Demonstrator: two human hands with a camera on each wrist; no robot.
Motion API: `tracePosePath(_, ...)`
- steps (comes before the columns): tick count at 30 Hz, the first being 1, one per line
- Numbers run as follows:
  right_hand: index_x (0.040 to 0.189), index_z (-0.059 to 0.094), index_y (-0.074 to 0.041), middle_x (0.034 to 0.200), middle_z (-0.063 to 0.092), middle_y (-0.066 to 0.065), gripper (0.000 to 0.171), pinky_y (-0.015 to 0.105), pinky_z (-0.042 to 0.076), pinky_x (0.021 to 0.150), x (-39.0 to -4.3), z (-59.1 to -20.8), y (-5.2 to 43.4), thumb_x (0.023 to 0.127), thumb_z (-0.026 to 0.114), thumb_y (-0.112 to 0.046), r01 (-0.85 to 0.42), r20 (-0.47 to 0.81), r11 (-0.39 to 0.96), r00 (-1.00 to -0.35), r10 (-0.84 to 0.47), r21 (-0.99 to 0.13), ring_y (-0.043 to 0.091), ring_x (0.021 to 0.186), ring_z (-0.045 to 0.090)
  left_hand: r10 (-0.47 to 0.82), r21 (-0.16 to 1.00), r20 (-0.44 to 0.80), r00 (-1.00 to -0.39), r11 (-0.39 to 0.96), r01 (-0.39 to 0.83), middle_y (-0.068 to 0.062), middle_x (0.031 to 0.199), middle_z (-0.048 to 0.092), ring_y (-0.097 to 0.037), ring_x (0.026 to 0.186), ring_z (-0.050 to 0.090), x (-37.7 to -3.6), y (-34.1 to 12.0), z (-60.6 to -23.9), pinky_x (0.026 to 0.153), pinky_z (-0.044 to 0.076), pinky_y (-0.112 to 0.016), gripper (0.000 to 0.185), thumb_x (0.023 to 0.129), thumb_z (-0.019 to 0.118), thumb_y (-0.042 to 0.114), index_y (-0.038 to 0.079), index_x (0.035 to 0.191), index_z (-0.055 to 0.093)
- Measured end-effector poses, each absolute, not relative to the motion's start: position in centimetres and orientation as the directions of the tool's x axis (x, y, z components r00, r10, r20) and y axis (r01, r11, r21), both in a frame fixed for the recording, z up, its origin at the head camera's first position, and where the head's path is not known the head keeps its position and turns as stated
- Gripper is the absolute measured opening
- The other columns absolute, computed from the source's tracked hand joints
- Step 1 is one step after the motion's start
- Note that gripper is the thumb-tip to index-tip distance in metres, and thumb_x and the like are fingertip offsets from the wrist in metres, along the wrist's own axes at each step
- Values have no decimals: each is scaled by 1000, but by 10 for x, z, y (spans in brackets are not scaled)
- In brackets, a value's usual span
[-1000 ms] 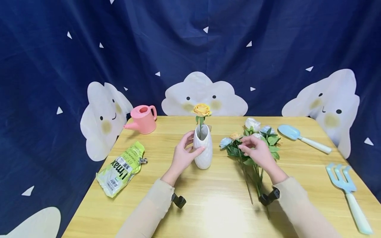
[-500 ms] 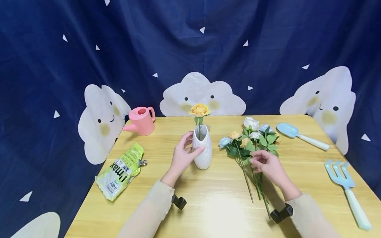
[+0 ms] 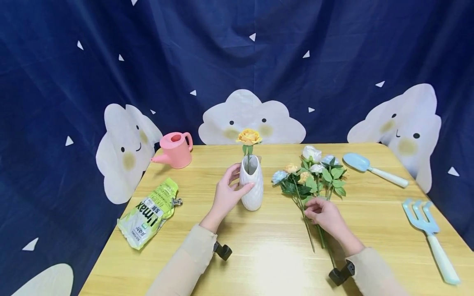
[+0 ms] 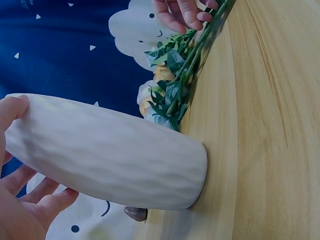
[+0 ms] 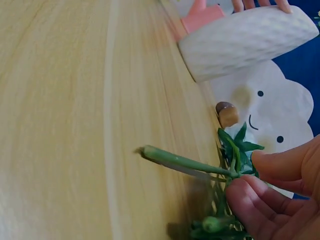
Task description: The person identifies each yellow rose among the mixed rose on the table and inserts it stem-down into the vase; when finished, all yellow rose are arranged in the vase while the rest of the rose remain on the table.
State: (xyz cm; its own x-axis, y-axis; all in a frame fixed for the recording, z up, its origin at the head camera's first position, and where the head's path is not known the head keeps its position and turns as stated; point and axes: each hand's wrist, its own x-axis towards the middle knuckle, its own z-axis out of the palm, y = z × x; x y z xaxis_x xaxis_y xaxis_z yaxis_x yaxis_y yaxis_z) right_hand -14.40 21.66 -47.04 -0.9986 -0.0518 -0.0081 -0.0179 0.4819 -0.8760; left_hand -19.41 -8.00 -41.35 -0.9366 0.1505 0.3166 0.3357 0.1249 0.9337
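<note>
My left hand (image 3: 230,190) grips a white textured vase (image 3: 252,193) that stands upright on the table, thumb on the near side and fingers round the left. One yellow artificial rose (image 3: 249,137) rises from the vase's mouth. To the right lies a bunch of artificial flowers (image 3: 312,153), white, blue and yellow, with stems toward me. My right hand (image 3: 327,216) is at the stems; in the right wrist view its thumb and fingers pinch a green flower stem (image 5: 182,161) near its leaves. The left wrist view shows the vase wall (image 4: 107,152) held by my fingers.
A pink watering can (image 3: 177,151) stands at the back left, with a green-and-white bag (image 3: 149,214) in front of it. A blue trowel (image 3: 361,162) and a blue hand fork (image 3: 426,224) lie at the right. Behind the vase sits a small brown object (image 5: 227,114).
My right hand has moved from the flower heads down along the stems toward me, then slightly left onto a stem. My left hand and the vase have stayed put.
</note>
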Motion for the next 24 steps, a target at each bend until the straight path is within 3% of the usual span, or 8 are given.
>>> tracePosePath(6,99,59,4,77,59,5,22,26,50,52,-145,-473,210,80,70,1,-36,23,613,-999,-29,-790,18,69,58,154,929,324,-933,133,344,-14,126,54,-30,112,52,-183,-78,-397,90,46,-47,58,79,75,9,6,131,48)
tracePosePath(14,101,59,4,80,61,6,25,40,49,66,-144,-474,201,78,69,3,-66,54,739,-998,-39,-671,22,73,59,153,930,327,-933,124,346,-12,128,53,-29,114,51,-183,-79,-400,91,46,-44,59,79,75,11,8,132,48)
tracePosePath(24,100,60,3,76,58,7,23,32,39,54,-146,-472,199,77,56,4,9,40,779,-998,43,-628,19,61,48,160,932,319,-934,127,340,-11,128,53,-29,113,51,-184,-79,-400,91,46,-44,59,80,74,12,10,132,47)
